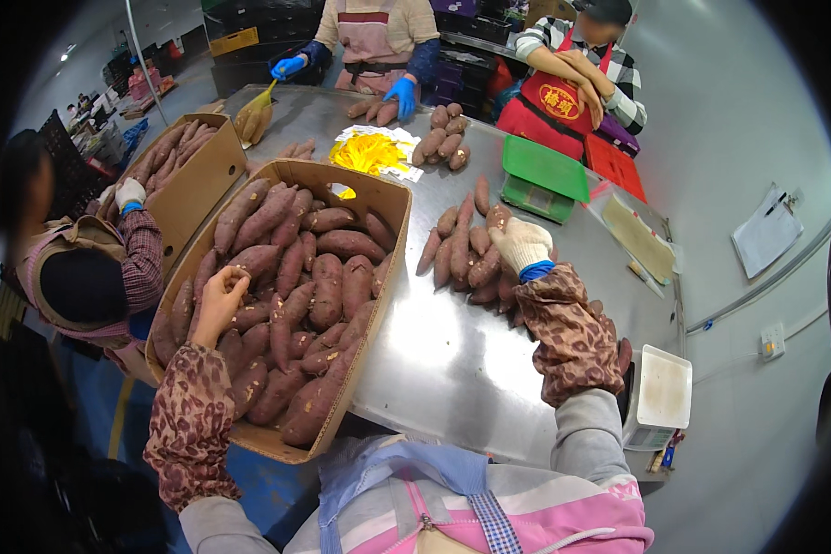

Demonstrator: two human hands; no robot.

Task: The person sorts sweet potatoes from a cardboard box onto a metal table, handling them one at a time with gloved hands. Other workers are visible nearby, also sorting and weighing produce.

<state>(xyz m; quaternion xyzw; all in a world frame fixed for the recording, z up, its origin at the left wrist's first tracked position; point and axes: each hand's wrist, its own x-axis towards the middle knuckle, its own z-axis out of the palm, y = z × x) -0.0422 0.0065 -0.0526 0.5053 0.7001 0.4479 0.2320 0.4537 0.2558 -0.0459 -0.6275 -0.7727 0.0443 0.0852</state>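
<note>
1. Metal table (414, 392): carries the loose stock and the scale gear, runs from the wearer toward the co-workers opposite.
2. Open cardboard box (383, 198): at the table's left side, packed with sweet potatoes (328, 280).
3. Second box (197, 210): just beyond it on the left, also loaded, a co-worker next to it.
4. Loose pile (460, 251): more sweet potatoes on the table, right of the first box.
5. Green tray (545, 168): past the pile. White scale (661, 388): near right edge.
6. Yellow netting (375, 151): heaped beyond the first box.
7. Right hand (523, 246): gloved, on the pile's far end; can't tell if gripping.
8. Left hand (220, 300): bare, over the first box, fingers curled narrow; can't tell if holding anything.
</note>
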